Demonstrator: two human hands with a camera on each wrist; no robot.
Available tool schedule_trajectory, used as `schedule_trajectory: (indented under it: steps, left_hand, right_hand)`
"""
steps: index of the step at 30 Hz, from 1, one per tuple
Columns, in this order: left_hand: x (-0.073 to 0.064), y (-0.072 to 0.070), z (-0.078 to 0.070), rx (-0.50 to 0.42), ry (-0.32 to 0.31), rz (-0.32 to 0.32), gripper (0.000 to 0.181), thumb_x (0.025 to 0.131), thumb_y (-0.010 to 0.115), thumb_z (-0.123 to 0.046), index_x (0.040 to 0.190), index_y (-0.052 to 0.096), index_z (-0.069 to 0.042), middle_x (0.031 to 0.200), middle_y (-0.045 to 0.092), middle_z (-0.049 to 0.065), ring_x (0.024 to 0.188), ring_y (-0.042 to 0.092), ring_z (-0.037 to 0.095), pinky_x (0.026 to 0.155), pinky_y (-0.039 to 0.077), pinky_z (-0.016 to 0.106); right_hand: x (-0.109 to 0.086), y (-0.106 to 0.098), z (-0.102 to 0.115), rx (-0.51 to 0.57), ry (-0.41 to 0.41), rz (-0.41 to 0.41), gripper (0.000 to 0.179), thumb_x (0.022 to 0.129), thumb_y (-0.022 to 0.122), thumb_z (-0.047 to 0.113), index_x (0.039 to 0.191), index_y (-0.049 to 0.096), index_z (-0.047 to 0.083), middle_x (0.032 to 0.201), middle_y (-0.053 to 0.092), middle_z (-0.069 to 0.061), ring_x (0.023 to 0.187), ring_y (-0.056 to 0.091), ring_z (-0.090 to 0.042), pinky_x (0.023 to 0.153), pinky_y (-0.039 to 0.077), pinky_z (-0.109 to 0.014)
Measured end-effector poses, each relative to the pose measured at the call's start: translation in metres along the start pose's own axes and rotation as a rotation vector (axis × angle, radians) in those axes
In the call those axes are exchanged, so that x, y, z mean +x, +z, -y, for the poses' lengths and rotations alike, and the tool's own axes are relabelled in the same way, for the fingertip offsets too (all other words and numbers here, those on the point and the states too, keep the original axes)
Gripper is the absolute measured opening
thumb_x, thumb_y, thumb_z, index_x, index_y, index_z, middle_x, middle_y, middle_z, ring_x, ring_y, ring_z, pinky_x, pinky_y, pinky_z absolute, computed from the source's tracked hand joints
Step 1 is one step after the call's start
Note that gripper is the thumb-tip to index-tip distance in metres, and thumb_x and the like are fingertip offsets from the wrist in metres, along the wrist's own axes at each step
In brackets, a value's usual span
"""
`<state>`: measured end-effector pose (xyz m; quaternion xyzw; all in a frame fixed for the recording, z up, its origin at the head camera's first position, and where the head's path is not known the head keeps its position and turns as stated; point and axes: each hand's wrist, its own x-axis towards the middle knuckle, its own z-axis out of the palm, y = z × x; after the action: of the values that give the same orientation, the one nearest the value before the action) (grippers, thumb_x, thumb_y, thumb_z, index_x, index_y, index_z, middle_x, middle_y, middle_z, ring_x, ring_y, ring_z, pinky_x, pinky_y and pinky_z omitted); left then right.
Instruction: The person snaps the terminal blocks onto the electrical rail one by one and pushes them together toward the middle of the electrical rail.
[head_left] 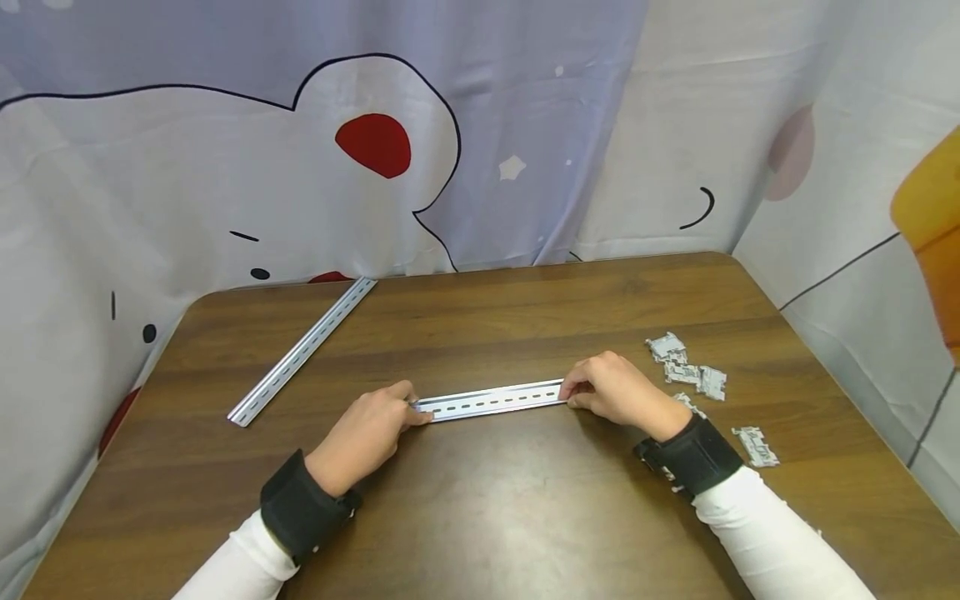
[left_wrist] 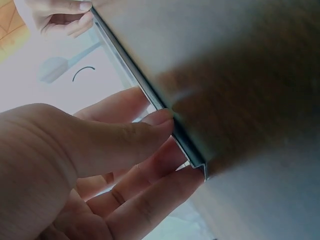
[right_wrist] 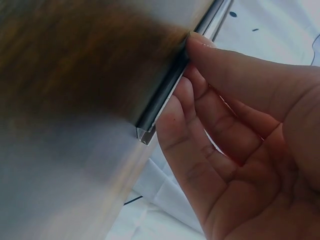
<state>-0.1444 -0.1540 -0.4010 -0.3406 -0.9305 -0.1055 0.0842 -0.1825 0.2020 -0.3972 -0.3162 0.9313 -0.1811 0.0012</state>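
A slotted metal DIN rail (head_left: 491,402) lies crosswise in front of me at the middle of the table. My left hand (head_left: 367,433) holds its left end between thumb and fingers, with the thumb on the near edge in the left wrist view. At the other end, my right hand (head_left: 618,392) pinches the rail the same way. The right wrist view shows the rail's folded lip (right_wrist: 162,97) under the thumb, its cut end sticking out past the fingers.
A second, longer-looking DIN rail (head_left: 303,354) lies slanted at the back left. Several small light-grey clip-like pieces (head_left: 681,372) are scattered beyond my right hand, one (head_left: 756,447) apart from the others. A printed curtain (head_left: 510,108) hangs behind the wooden table (head_left: 510,508).
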Motion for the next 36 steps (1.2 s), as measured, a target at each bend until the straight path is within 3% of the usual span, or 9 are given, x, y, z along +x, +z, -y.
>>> schedule_trajectory:
  steps: [6, 11, 21, 36]
  left_hand:
    - [0.001, 0.000, 0.000, 0.054, 0.011, -0.040, 0.030, 0.077, 0.076, 0.008, 0.098, 0.079, -0.014, 0.085, 0.065, 0.000, 0.080, 0.058, 0.017, 0.065, 0.052, 0.029]
    - [0.002, -0.001, 0.003, -0.022, -0.033, -0.015, 0.038, 0.073, 0.080, 0.007, 0.107, 0.076, -0.009, 0.092, 0.073, 0.003, 0.090, 0.066, 0.022, 0.077, 0.055, 0.035]
    - [0.004, -0.003, 0.008, -0.092, -0.075, 0.014, 0.036, 0.074, 0.082, 0.000, 0.108, 0.075, -0.008, 0.094, 0.075, 0.005, 0.086, 0.069, 0.020, 0.074, 0.055, 0.036]
    - [0.003, -0.002, 0.010, -0.096, -0.071, 0.013, 0.034, 0.074, 0.082, 0.000, 0.107, 0.075, -0.009, 0.093, 0.074, 0.004, 0.085, 0.069, 0.019, 0.074, 0.054, 0.037]
  right_hand:
    - [0.000, 0.000, 0.001, -0.003, 0.013, 0.010, 0.010, 0.080, 0.079, 0.010, 0.085, 0.076, 0.018, 0.087, 0.072, 0.008, 0.080, 0.064, -0.010, 0.072, 0.051, -0.033]
    - [0.000, -0.001, 0.000, -0.001, -0.005, 0.018, 0.010, 0.081, 0.078, 0.009, 0.085, 0.075, 0.018, 0.087, 0.071, 0.007, 0.079, 0.063, -0.009, 0.071, 0.050, -0.032]
    - [-0.003, -0.003, -0.003, -0.030, -0.101, 0.079, 0.011, 0.085, 0.074, 0.007, 0.091, 0.069, 0.015, 0.087, 0.063, 0.006, 0.076, 0.057, -0.007, 0.069, 0.048, -0.027]
    - [-0.012, -0.022, -0.020, -0.042, -0.022, 0.132, 0.009, 0.085, 0.075, 0.012, 0.092, 0.069, 0.012, 0.077, 0.053, 0.008, 0.069, 0.051, -0.009, 0.062, 0.042, -0.024]
